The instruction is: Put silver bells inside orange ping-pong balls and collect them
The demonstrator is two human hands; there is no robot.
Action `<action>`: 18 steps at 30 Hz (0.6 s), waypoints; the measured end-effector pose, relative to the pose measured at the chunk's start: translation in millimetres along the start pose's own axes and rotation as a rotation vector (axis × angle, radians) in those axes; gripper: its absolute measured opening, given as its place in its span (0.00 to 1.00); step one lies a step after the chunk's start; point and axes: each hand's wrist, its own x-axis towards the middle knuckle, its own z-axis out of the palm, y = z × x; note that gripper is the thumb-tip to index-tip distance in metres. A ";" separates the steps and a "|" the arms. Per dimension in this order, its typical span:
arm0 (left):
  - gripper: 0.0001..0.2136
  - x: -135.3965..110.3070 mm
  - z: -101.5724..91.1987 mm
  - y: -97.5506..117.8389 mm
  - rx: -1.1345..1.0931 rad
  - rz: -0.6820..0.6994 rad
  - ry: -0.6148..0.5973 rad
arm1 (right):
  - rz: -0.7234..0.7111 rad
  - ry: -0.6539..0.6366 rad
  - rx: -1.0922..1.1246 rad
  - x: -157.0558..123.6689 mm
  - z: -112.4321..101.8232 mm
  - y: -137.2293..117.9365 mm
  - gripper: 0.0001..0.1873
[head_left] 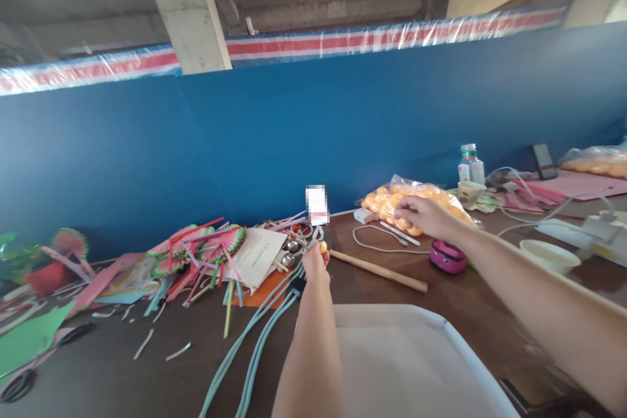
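Observation:
My left hand (pixel 317 264) is closed at the middle of the table, with a small orange ball (pixel 322 247) showing at its fingertips. Light blue cords (pixel 264 326) run beside that wrist, and two shiny silver balls (pixel 289 255) lie just left of the hand. To the right, my right hand (pixel 424 215) hovers over or touches a clear plastic bag of orange balls (pixel 379 199); its fingers are bent and apart, with nothing visible in them. A wooden stick (pixel 379 271) lies between the two hands. Below it is a white tray (pixel 392 366).
Paper watermelon fans (pixel 220 245), paper strips and scissors (pixel 19 385) clutter the left. At right are a purple pouch (pixel 448 258), a white bowl (pixel 549 256), a bottle (pixel 471 166), a phone (pixel 545 162) and cables. A blue partition (pixel 294 130) stands behind the table.

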 end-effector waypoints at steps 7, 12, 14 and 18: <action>0.03 4.7 -0.3 -1.5 0.003 0.010 -0.002 | 0.248 0.093 0.786 23.5 123.8 -36.4 0.09; 0.03 5.8 0.2 -0.1 0.017 0.013 0.011 | 0.436 0.012 1.048 23.8 184.2 -38.2 0.06; 0.03 6.4 0.3 0.0 0.018 0.016 0.024 | 0.485 -0.009 1.096 21.3 198.5 -29.2 0.06; 0.03 6.9 0.2 -1.5 0.026 0.032 0.044 | 0.545 0.003 1.186 18.0 206.8 -8.5 0.06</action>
